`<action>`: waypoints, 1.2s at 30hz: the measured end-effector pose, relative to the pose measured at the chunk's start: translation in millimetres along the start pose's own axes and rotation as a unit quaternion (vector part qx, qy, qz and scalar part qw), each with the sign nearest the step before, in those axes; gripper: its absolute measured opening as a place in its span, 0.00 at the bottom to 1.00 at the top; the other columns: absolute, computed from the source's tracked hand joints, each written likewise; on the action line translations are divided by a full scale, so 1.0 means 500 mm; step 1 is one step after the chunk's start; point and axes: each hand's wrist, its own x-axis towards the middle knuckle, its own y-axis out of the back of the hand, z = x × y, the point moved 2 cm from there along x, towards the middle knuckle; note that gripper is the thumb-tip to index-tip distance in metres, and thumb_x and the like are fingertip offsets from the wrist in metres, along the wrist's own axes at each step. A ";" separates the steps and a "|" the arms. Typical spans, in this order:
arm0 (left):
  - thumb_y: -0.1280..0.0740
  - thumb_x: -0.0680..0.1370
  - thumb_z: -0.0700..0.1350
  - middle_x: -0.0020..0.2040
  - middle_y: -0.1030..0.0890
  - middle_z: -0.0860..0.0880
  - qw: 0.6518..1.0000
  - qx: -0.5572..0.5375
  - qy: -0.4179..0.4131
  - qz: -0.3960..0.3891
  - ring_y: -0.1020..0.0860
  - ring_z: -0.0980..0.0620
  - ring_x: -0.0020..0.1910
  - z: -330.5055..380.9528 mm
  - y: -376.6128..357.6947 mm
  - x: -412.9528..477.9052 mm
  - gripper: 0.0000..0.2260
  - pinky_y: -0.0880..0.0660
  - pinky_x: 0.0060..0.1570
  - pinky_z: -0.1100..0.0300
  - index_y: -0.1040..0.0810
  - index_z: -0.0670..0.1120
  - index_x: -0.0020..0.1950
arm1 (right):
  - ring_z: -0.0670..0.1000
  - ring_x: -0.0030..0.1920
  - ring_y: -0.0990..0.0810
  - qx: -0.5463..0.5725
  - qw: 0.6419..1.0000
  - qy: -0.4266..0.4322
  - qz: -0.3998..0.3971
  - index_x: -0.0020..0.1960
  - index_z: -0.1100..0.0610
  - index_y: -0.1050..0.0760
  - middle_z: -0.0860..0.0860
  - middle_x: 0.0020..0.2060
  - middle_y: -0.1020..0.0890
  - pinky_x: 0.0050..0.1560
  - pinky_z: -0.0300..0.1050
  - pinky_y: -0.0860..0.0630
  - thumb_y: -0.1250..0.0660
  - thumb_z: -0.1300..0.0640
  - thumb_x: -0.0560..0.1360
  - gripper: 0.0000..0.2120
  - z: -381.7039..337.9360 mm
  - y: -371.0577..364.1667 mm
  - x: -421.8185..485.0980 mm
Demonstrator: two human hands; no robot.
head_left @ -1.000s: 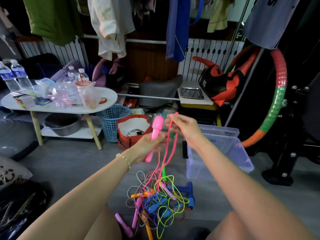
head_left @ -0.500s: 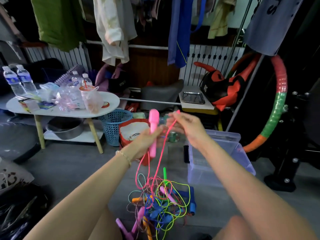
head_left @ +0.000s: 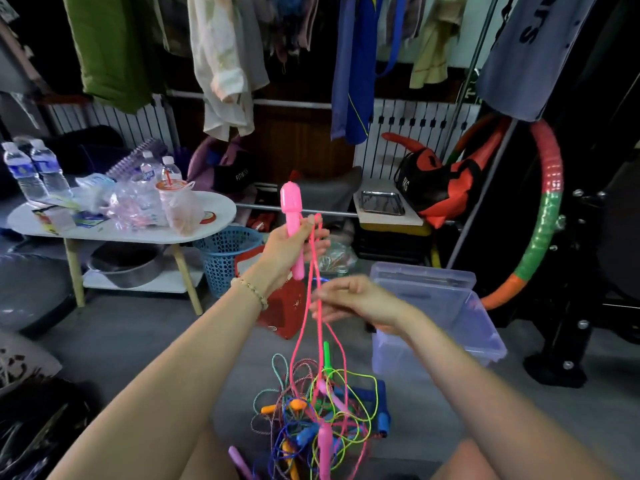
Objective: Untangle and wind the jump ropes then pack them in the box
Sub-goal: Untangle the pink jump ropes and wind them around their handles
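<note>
My left hand grips a pink jump rope handle upright, chest high, with a loop of pink cord pinched against it. Two strands of that cord hang down into a tangled pile of jump ropes on the floor, with green, blue, orange and pink handles and cords. My right hand is lower, below the left, fingers curled around the hanging pink strands. A clear plastic box stands open on the floor to the right of my hands.
A white low table with water bottles and bags stands at left, a blue basket and a red basket behind my hands. A coloured hoop leans at right. Clothes hang above. Grey floor lies around the pile.
My left hand has raised the pink handle higher. My right hand has slid down from the top of the cord to a spot below the left hand. The cord hangs straighter.
</note>
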 end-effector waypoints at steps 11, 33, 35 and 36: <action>0.38 0.79 0.41 0.38 0.19 0.49 0.984 -0.004 0.112 -0.136 0.17 0.53 0.36 -0.091 -0.006 -0.079 0.06 0.19 0.40 0.61 0.22 0.43 0.51 | 0.49 0.46 0.17 0.084 0.965 0.056 0.243 0.56 0.56 0.24 0.57 0.52 0.18 0.48 0.41 0.20 0.41 0.49 0.79 0.14 -0.061 0.094 0.030; 0.39 0.80 0.40 0.31 0.19 0.52 0.986 -0.080 0.114 -0.091 0.18 0.54 0.31 -0.063 0.005 -0.067 0.06 0.20 0.33 0.63 0.23 0.43 0.51 | 0.49 0.44 0.17 0.142 0.971 -0.008 0.190 0.64 0.62 0.28 0.55 0.51 0.18 0.49 0.43 0.21 0.47 0.43 0.80 0.26 -0.015 0.074 0.038; 0.38 0.80 0.41 0.33 0.18 0.52 0.988 -0.093 0.080 -0.094 0.18 0.55 0.32 -0.034 -0.005 -0.048 0.06 0.21 0.32 0.64 0.23 0.43 0.52 | 0.52 0.49 0.18 0.134 0.984 -0.070 0.089 0.64 0.60 0.28 0.54 0.51 0.18 0.55 0.46 0.24 0.51 0.38 0.78 0.30 0.019 0.048 0.024; 0.38 0.80 0.42 0.34 0.18 0.52 0.989 -0.090 0.070 -0.098 0.18 0.55 0.32 -0.025 -0.010 -0.041 0.06 0.21 0.33 0.64 0.23 0.43 0.53 | 0.52 0.52 0.19 0.118 0.989 -0.077 0.044 0.64 0.59 0.28 0.54 0.53 0.18 0.58 0.47 0.26 0.48 0.39 0.77 0.28 0.035 0.033 0.014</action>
